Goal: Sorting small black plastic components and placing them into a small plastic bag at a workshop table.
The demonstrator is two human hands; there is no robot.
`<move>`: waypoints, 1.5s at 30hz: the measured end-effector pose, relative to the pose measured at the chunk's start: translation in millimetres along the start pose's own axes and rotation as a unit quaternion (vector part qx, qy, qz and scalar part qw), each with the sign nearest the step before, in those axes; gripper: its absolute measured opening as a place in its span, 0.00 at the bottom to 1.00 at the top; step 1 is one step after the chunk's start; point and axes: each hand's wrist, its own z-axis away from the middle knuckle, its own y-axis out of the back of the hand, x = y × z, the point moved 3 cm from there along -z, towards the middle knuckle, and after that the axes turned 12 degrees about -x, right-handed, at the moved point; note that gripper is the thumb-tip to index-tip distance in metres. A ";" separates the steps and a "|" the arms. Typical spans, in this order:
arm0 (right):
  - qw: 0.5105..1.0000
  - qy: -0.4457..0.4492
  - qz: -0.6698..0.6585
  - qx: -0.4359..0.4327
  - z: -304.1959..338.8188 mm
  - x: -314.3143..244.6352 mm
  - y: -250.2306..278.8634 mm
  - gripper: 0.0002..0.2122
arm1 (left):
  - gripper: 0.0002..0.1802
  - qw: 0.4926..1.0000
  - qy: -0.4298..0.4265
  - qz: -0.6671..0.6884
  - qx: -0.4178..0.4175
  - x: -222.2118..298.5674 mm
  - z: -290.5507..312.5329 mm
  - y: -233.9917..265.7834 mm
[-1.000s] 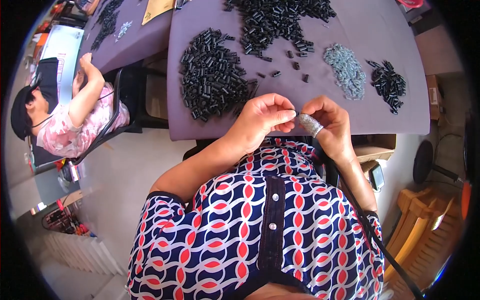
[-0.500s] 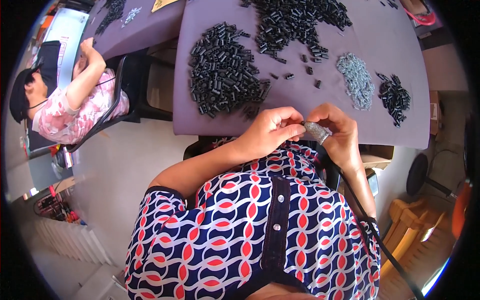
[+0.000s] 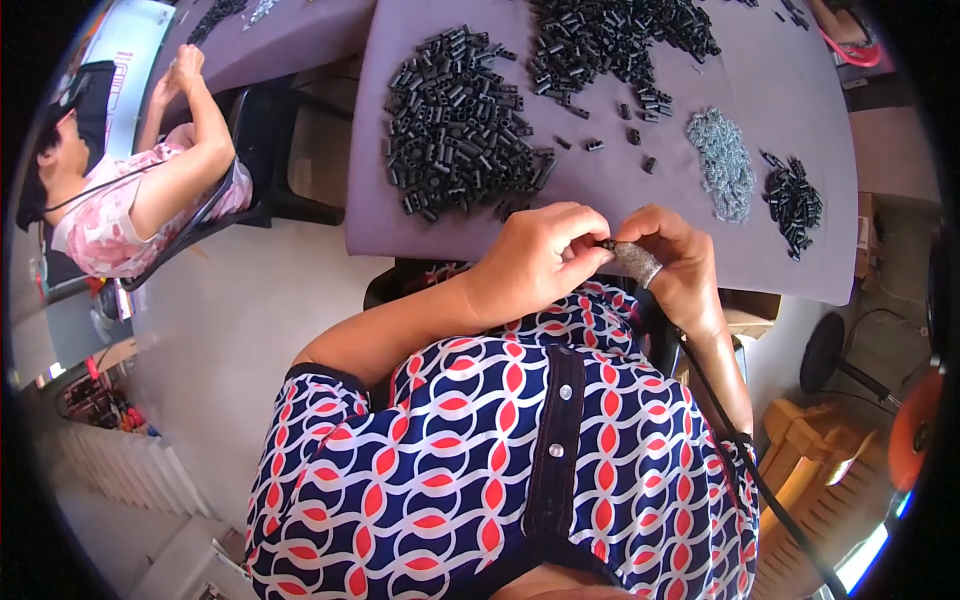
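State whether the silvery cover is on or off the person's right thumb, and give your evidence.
On: the silvery cover wraps around the thumb of the right hand, out to its tip.

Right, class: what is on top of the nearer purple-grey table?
On the table: heaps of small black parts, loose black pieces, and a pale, shiny heap. The surface beneath the heaps is covered, so unseen.

The bench (image 3: 600,185) is mauve-grey, bearing a black heap (image 3: 455,130) at its left and a silvery pile (image 3: 722,165) at its right. By its near edge, a mottled grey finger cover (image 3: 637,262); before it, a navy shirt (image 3: 450,440) with white loops and red ovals.
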 end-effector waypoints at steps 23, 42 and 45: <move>0.957 0.083 0.276 0.020 0.8 -23.8 -8.7 0.14 | 0.08 0.989 0.086 0.114 -0.029 -10.0 1.9 -0.1; 0.818 0.094 0.568 -0.001 -114.8 -15.9 0.1 0.12 | 0.09 0.947 0.125 0.293 0.041 -17.6 24.9 27.5; 0.848 0.098 0.521 -0.003 -106.3 -22.8 -1.2 0.10 | 0.08 0.945 0.130 0.299 0.034 -22.5 25.4 28.8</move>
